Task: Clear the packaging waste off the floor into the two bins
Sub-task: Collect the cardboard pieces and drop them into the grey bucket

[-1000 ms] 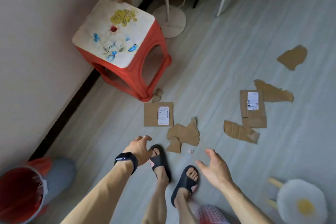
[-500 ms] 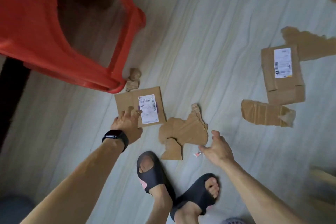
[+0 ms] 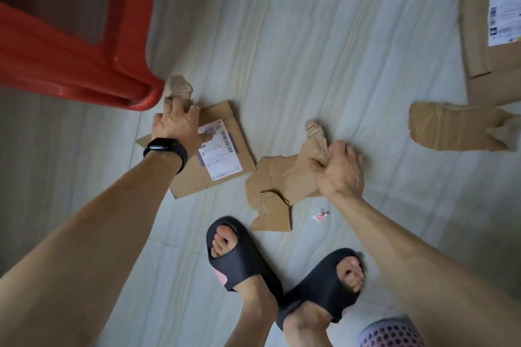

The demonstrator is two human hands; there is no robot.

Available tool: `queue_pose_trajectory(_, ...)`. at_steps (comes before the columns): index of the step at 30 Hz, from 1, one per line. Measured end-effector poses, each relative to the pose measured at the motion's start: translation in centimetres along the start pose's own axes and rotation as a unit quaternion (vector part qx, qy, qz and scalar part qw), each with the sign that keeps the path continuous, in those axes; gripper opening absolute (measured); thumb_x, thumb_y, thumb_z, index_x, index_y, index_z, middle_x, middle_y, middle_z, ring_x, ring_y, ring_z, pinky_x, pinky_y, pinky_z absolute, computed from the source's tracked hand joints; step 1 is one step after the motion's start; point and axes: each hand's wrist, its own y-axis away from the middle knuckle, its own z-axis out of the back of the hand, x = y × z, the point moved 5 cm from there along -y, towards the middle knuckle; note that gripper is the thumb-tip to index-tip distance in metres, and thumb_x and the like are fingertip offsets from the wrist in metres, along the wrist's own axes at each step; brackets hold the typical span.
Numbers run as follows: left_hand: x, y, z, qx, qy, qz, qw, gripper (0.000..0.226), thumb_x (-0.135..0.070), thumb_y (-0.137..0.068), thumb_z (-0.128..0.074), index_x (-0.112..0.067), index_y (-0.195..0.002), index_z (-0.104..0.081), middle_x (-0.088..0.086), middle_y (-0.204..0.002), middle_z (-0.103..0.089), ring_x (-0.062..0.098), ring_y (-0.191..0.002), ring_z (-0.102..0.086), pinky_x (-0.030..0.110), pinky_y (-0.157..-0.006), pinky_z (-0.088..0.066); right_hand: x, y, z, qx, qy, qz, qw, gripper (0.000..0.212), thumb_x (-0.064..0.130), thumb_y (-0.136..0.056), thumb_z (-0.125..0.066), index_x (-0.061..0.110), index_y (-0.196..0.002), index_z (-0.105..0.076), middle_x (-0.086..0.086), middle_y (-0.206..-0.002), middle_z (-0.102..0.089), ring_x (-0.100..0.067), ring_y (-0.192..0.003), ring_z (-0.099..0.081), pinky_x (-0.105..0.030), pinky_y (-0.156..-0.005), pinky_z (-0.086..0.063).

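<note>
Right hand (image 3: 338, 169) is pinching the torn cardboard (image 3: 282, 180) by its edge, likely light and stiff; left hand (image 3: 176, 124), spread, is touching the crumpled scrap (image 3: 179, 86).

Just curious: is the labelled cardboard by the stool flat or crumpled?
Flat: the labelled cardboard lies spread on the floor, label up.
</note>
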Motion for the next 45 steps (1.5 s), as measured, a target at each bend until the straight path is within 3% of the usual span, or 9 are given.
queue_pose_trajectory(6, -0.3, 8.5, 4.3, 0.056, 0.123, 0.003, 0.991, 0.024, -0.038, -0.097, -0.048, -0.035, -0.12, -0.055, 0.006, -0.115, -0.063, 0.032, -0.1, -0.061, 0.042, -0.08, -0.052, -0.5, 5.0, 9.0, 0.007, -0.127, -0.072, 0.989, 0.027, 0.044, -0.094, -0.062, 0.022, -0.096, -0.047, -0.009, -0.092, -0.064, -0.035, -0.093, -0.061, -0.035, -0.073, -0.044)
queue_pose_trajectory(10, 0.5, 16.8, 9.8, 0.061, 0.249, 0.03, 0.966, 0.017, -0.036, -0.096, -0.049, -0.028, -0.109, -0.056, 0.004, -0.109, -0.067, 0.03, -0.095, -0.062, 0.037, -0.078, -0.05, 1.9, 11.7, 16.8, -0.004, -0.175, -0.073, 0.982, 0.026, 0.039, -0.096, -0.061, 0.014, -0.098, -0.052, -0.004, -0.081, -0.062, -0.033, -0.086, -0.062, -0.032, -0.066, -0.039)
queue_pose_trajectory(17, 5.7, 33.2, 18.6, -0.031, 0.434, 0.164, 0.885, 0.025, -0.034, -0.085, -0.061, -0.028, -0.11, -0.058, 0.002, -0.105, -0.07, 0.03, -0.092, -0.066, 0.03, -0.071, -0.048, 8.6, 24.9, 27.1, 0.062, -0.191, 0.026, 0.979, 0.02, 0.039, -0.097, -0.059, 0.02, -0.093, -0.054, 0.001, -0.086, -0.066, -0.029, -0.087, -0.062, -0.031, -0.069, -0.041)
queue_pose_trajectory(22, 11.1, 44.9, 18.6, -0.139, 0.491, 0.273, 0.815, 0.018, -0.034, -0.087, -0.061, -0.03, -0.102, -0.052, -0.002, -0.106, -0.067, 0.026, -0.089, -0.064, 0.037, -0.073, -0.055, 12.8, 34.3, 29.5, 0.118, -0.155, 0.122, 0.973, 0.02, 0.04, -0.097, -0.059, 0.022, -0.088, -0.06, 0.007, -0.085, -0.067, -0.025, -0.091, -0.062, -0.032, -0.07, -0.044)
queue_pose_trajectory(26, 15.2, 55.7, 14.7, -0.177, 0.551, 0.395, 0.713, 0.033, -0.03, -0.09, -0.066, -0.028, -0.102, -0.035, -0.003, -0.099, -0.066, 0.029, -0.082, -0.066, 0.041, -0.072, -0.055, 15.4, 41.6, 28.2, 0.153, -0.1, 0.169, 0.969, 0.035, 0.046, -0.093, -0.065, 0.022, -0.117, -0.07, 0.0, -0.114, -0.064, -0.021, -0.111, -0.058, -0.031, -0.095, -0.043)
queue_pose_trajectory(30, 17.9, 64.3, 8.6, -0.184, 0.595, 0.505, 0.598, 0.045, -0.027, -0.089, -0.069, -0.024, -0.116, -0.033, -0.003, -0.088, -0.062, 0.034, -0.085, -0.064, 0.042, -0.081, -0.051, 18.0, 47.3, 25.1, 0.194, -0.083, 0.205, 0.956, 0.02, 0.041, -0.093, -0.067, 0.023, -0.101, -0.068, 0.006, -0.099, -0.066, -0.018, -0.099, -0.059, -0.026, -0.082, -0.041)
queue_pose_trajectory(35, 21.8, 71.8, 0.5, -0.153, 0.632, 0.595, 0.472, 0.051, -0.031, -0.092, -0.066, -0.02, -0.135, -0.041, 0.003, -0.101, -0.062, 0.035, -0.105, -0.061, 0.041, -0.091, -0.048, 22.0, 54.2, 18.2, 0.231, -0.017, 0.251, 0.94, 0.019, 0.038, -0.094, -0.065, 0.019, -0.091, -0.067, 0.007, -0.087, -0.073, -0.018, -0.085, -0.069, -0.036, -0.078, -0.053)
queue_pose_trajectory(42, 30.4, 75.5, -7.1, -0.131, 0.703, 0.616, 0.331, 0.061, -0.034, -0.093, -0.064, -0.022, -0.147, -0.04, 0.009, -0.124, -0.065, 0.035, -0.117, -0.059, 0.044, -0.102, -0.047, 26.8, 63.3, 7.7, 0.293, 0.002, 0.219, 0.931, 0.008, 0.023, -0.092, -0.069, 0.017, -0.095, -0.066, 0.005, -0.081, -0.077, -0.013, -0.073, -0.074, -0.037, -0.078, -0.058)
queue_pose_trajectory(45, 33.9, 75.4, -9.2, -0.141, 0.749, 0.588, 0.27, 0.058, -0.031, -0.088, -0.066, -0.026, -0.143, -0.046, 0.006, -0.121, -0.069, 0.029, -0.105, -0.066, 0.045, -0.091, -0.056, 28.6, 66.3, 3.9, 0.306, 0.001, 0.191, 0.933, 0.008, 0.023, -0.09, -0.071, 0.017, -0.094, -0.068, 0.002, -0.084, -0.078, -0.017, -0.078, -0.074, -0.04, -0.078, -0.056)
